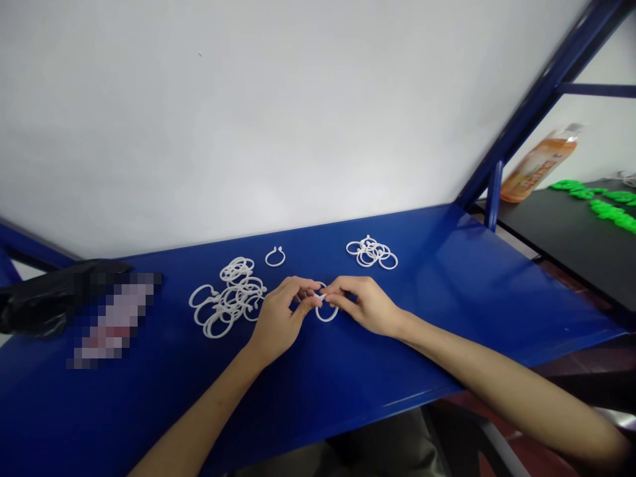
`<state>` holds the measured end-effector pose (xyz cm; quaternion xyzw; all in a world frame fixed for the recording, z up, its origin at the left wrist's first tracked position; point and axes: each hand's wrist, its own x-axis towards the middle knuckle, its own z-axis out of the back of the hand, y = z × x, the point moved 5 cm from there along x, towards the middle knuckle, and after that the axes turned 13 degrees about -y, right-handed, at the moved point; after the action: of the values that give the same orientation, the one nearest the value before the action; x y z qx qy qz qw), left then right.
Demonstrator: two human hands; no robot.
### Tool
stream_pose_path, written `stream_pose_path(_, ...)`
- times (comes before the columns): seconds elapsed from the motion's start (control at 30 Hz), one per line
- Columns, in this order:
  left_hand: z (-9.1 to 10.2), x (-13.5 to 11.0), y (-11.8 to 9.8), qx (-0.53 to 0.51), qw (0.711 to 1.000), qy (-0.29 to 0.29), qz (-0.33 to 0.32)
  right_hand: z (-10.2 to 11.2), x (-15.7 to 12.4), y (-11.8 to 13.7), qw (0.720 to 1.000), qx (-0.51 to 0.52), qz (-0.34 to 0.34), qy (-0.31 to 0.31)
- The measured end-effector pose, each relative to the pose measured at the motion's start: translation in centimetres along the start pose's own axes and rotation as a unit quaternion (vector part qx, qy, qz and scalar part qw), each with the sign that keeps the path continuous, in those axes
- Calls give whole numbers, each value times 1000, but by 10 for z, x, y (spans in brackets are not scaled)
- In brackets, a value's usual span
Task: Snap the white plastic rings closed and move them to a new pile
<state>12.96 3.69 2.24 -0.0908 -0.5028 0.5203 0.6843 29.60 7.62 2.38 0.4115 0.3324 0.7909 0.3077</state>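
Both my hands meet over the middle of a blue shelf (447,311). My left hand (281,317) and my right hand (362,303) each pinch one white plastic ring (326,316) between their fingertips; its lower arc hangs below my fingers. A loose pile of white rings (229,298) lies just left of my left hand. A single open-ended ring (275,256) rests behind it. A smaller linked cluster of rings (371,253) sits behind my right hand.
A black bag (40,301) and a blurred-out patch (112,321) occupy the shelf's left end. A white wall rises behind. A blue frame post (541,93) slants up at right; beyond it a dark table (556,232) carries an orange bottle (539,164) and green pieces (603,202).
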Motion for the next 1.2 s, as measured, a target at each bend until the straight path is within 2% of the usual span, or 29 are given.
stream_pose_path(0.2, 4, -1, -7, -17, 1000, -2, -5, -1, -6, 12, 997, 5, 77, 23)
stream_pose_path(0.37, 1, 0, 1, 35, 999, 15, -13, -4, -4, 6, 992, -27, 115, 48)
stream_pose_path(0.43, -2, 0, 5, 84, 996, 23, -30, 2, 3, -2, 990, -62, 125, 16)
stream_pose_path(0.5, -7, -3, 7, 142, 987, 52, -56, 15, 12, -15, 983, -119, 125, -55)
stream_pose_path(0.57, -11, -6, 8, 185, 975, 91, -82, 35, 20, -31, 966, -190, 106, -138)
stream_pose_path(0.63, -12, -10, 9, 198, 967, 119, -103, 56, 26, -50, 943, -262, 69, -191)
stream_pose_path(0.77, -12, -11, 10, 177, 966, 151, -112, 83, 30, -75, 895, -391, 1, -214)
stream_pose_path(0.87, -13, -9, 9, 175, 965, 164, -109, 85, 30, -69, 875, -431, 8, -218)
stream_pose_path(0.93, -13, -7, 6, 176, 965, 167, -104, 77, 28, -54, 890, -402, 45, -208)
stream_pose_path(1.03, -12, -4, -1, 150, 971, 148, -111, 52, 23, -31, 944, -287, 95, -136)
stream_pose_path(1.1, -9, -4, -5, 131, 974, 125, -133, 33, 18, -21, 977, -187, 85, -65)
stream_pose_path(1.2, -8, -7, -6, 123, 972, 106, -170, 10, 11, -17, 998, -64, 18, 13)
